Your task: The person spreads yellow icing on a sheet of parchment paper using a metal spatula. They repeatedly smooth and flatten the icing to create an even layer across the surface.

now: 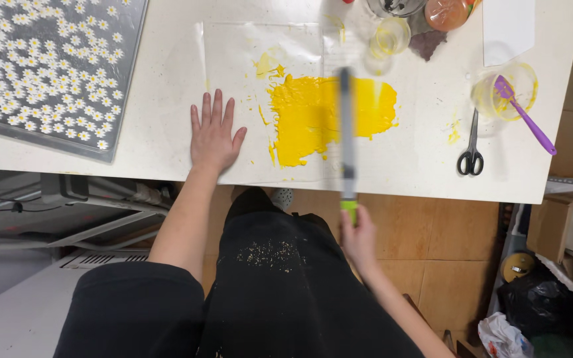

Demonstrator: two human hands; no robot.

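Fingers of your left hand [213,136] lie spread beside slippery yellow paste [313,116]; your right hand [358,235] grips the stiff spreader [346,132] by its green handle end.

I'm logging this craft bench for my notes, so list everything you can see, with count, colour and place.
table: one, white, across the top
clear sheet: one, transparent, table centre
paste patch: one, yellow, spread on the sheet
long spreading blade: one, grey with green handle, blurred, over the paste
tray of small daisies: one, dark with white flowers, top left
scissors: one, black, right of the paste
plastic cup: one, clear with yellow smears, right
spatula: one, purple, in that cup
small cup: one, clear yellowish, top centre
left hand: flat on the sheet
right hand: grips the blade handle
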